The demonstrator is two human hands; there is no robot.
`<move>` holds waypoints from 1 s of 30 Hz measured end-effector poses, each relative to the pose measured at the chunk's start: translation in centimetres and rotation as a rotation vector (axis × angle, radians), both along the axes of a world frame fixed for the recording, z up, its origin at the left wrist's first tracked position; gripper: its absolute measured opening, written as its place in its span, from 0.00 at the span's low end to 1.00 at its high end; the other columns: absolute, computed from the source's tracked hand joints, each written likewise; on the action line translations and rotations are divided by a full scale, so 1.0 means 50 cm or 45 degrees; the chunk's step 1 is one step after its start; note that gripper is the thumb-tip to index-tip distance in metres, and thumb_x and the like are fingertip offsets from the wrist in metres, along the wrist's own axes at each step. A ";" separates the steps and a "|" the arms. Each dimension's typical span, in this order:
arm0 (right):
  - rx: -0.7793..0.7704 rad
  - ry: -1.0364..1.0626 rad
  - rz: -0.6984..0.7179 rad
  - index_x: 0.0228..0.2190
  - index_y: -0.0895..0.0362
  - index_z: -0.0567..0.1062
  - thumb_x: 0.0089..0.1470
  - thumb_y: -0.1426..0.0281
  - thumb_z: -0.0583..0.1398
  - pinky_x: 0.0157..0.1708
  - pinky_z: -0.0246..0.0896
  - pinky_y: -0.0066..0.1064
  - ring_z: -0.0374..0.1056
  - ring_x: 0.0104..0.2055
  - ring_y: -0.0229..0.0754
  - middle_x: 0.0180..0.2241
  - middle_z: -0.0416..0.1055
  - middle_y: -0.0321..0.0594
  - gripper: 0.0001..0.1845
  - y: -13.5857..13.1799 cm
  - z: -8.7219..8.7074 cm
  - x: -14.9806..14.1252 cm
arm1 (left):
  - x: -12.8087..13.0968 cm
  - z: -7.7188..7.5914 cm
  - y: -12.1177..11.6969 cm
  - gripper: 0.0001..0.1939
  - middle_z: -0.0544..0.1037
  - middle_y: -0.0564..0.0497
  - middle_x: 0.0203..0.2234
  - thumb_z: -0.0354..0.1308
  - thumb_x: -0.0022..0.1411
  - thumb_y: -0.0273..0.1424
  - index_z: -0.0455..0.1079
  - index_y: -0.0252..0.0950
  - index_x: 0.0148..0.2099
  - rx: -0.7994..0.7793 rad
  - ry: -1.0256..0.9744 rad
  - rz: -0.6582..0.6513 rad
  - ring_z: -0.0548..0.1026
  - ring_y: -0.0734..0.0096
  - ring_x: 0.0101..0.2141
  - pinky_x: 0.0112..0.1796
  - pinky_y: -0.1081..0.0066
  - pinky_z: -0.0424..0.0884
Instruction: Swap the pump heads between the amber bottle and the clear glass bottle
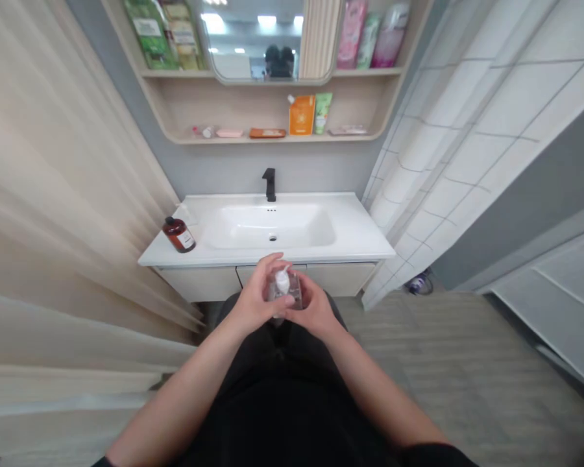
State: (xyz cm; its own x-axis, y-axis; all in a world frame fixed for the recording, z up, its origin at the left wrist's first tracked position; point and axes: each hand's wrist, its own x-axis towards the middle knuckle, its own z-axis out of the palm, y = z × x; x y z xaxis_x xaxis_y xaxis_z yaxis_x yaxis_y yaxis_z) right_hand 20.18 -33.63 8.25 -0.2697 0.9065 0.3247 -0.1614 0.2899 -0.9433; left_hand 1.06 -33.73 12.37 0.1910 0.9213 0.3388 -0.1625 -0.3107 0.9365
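Observation:
A clear, square-sided bottle with a white pump top (283,281) is held in front of my body, just short of the counter's front edge. My left hand (259,295) wraps its left side, the thumb lying across the front. On the other side my right hand (316,306) grips the same bottle, fingers curled round it. The bottle looks upright, seen from above; its lower part is hidden by my hands. Beyond it lies the white sink basin (277,224) with a black faucet (270,184).
An amber bottle with a black cap (179,235) is on the counter's left end, beside a faint clear object. Above, a shelf (272,140) holds an orange pouch (302,115), a green tube (322,113) and soap-like bars. Curtains (102,214) hang at left; a tiled wall panel (448,162) stands right.

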 end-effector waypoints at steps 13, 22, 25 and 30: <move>-0.041 -0.068 0.013 0.65 0.48 0.77 0.38 0.52 0.86 0.64 0.76 0.54 0.79 0.62 0.61 0.61 0.81 0.49 0.55 0.005 0.001 -0.004 | -0.044 -0.005 0.012 0.37 0.85 0.46 0.47 0.81 0.61 0.36 0.71 0.46 0.67 0.064 -0.141 -0.043 0.81 0.53 0.58 0.61 0.56 0.74; -0.035 -0.135 -0.034 0.64 0.48 0.78 0.39 0.52 0.86 0.64 0.76 0.55 0.79 0.61 0.62 0.59 0.81 0.49 0.53 0.012 -0.001 0.010 | -0.041 -0.003 0.015 0.40 0.85 0.41 0.57 0.83 0.57 0.38 0.73 0.43 0.68 -0.021 0.068 -0.028 0.83 0.52 0.58 0.61 0.55 0.76; -0.016 -0.144 -0.034 0.64 0.48 0.78 0.38 0.53 0.86 0.63 0.77 0.54 0.79 0.61 0.61 0.59 0.82 0.48 0.53 0.016 -0.002 0.014 | -0.044 0.005 0.016 0.37 0.85 0.37 0.59 0.77 0.65 0.40 0.72 0.42 0.73 -0.093 0.096 -0.179 0.82 0.48 0.62 0.63 0.51 0.76; 0.006 -0.205 -0.029 0.64 0.48 0.79 0.40 0.55 0.85 0.62 0.78 0.53 0.80 0.59 0.60 0.59 0.82 0.48 0.51 0.025 -0.006 0.020 | -0.035 0.011 0.023 0.34 0.86 0.41 0.52 0.81 0.58 0.38 0.79 0.40 0.65 -0.015 0.232 0.100 0.84 0.52 0.55 0.62 0.53 0.77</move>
